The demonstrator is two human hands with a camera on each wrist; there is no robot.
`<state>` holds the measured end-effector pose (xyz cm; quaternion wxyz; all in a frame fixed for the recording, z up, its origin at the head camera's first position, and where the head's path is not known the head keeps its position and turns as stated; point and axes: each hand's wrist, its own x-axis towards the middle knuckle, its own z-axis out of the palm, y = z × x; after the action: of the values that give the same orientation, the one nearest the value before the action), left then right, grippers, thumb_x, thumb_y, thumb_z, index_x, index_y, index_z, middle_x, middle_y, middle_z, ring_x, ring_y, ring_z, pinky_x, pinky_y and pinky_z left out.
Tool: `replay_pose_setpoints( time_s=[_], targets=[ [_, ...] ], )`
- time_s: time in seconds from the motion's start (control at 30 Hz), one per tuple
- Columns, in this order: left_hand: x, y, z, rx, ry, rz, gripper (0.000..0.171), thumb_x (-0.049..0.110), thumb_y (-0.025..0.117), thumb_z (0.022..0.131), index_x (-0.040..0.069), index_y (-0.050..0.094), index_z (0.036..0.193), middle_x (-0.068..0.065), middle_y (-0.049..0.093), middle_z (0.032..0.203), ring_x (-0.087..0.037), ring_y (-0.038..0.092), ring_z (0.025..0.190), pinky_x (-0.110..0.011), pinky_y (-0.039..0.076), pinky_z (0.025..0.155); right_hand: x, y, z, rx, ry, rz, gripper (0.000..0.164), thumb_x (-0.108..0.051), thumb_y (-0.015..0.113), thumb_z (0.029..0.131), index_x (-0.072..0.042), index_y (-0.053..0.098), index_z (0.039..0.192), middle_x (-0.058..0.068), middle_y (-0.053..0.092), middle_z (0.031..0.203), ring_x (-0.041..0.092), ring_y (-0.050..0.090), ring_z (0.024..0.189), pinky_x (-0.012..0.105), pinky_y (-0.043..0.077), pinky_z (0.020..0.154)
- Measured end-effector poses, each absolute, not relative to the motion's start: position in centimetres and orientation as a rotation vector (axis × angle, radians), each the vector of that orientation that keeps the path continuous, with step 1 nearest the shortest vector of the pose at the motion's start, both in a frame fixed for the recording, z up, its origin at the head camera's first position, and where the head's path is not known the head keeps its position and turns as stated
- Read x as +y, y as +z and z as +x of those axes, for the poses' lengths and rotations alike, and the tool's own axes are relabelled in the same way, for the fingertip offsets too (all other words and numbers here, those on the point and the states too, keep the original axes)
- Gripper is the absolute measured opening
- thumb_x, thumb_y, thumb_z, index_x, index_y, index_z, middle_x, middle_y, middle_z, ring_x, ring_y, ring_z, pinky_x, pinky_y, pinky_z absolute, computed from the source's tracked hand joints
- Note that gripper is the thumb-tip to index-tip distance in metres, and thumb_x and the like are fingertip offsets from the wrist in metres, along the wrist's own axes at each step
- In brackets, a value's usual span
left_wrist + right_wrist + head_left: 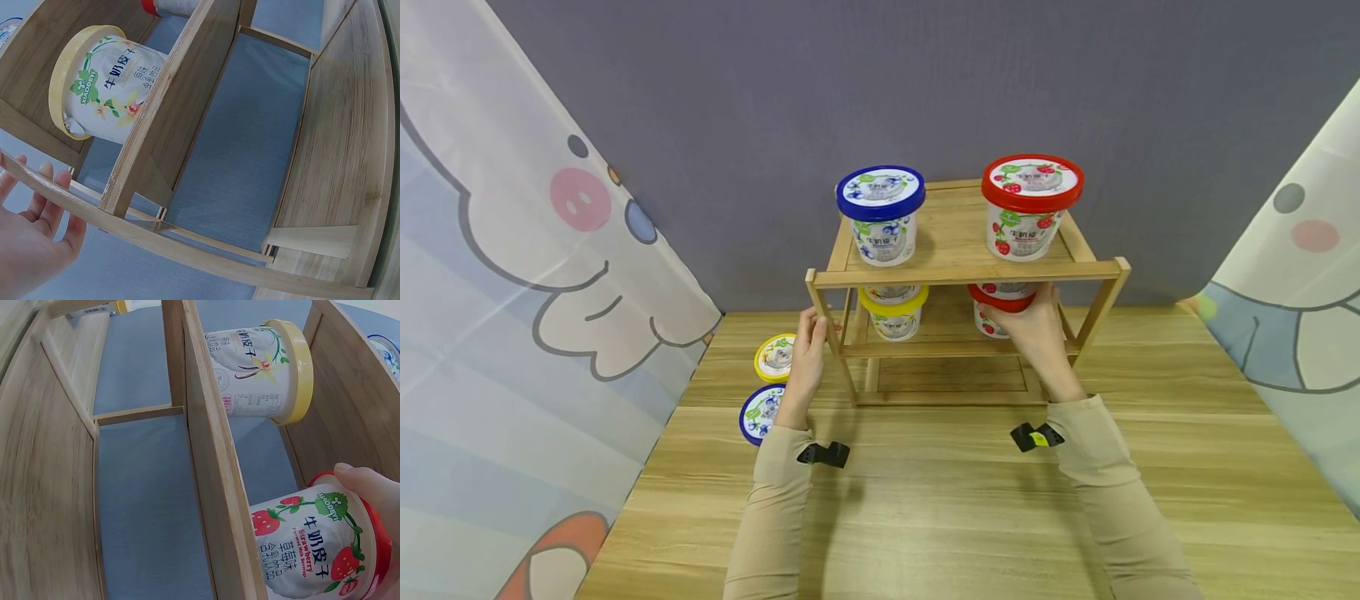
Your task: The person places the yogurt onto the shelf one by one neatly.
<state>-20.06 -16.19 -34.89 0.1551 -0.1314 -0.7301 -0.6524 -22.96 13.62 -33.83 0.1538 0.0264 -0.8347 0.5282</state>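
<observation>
On the right of the rack's middle shelf, a red-lidded strawberry tub [988, 324] is in my right hand [1036, 329]. The right wrist view shows the thumb along the rim of this tub [306, 540]; most of the other fingers are hidden. My left hand [807, 354] holds the left front post of the wooden rack [895, 351], fingers bent against the post in the left wrist view. A yellow-lidded vanilla tub [895, 323] stands on the middle shelf's left side. Above, a blue-lidded blueberry tub [883, 237] and another strawberry tub [1024, 232] sit on the top shelf.
Left of the rack, a yellow-lidded tub [774, 357] and a blue-lidded tub [760, 414] stand on the wooden table [925, 508], partly behind the left arm. A grey wall [760, 167] rises behind, with cartoon-printed curtains [490, 350] at both sides.
</observation>
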Motion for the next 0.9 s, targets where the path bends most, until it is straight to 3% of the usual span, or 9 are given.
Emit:
replay_pose_setpoints(
  time_s=[0.9],
  targets=[
    [-16.1,-34.8,-20.0,-2.107,-1.847,-0.362,0.027,0.002,0.025,0.097,-0.011,0.036,0.118,-0.037,0.043,0.099,-0.046,0.044,0.099,-0.044,0.032,0.09,13.9,-33.6,-21.4,-2.436,1.401,0.08,0.09,-0.038,0.065,0.078,-0.009,0.007,0.14,0.024,0.019,0.132,0.04,0.027,0.121,0.057,0.028,0.092]
  ],
)
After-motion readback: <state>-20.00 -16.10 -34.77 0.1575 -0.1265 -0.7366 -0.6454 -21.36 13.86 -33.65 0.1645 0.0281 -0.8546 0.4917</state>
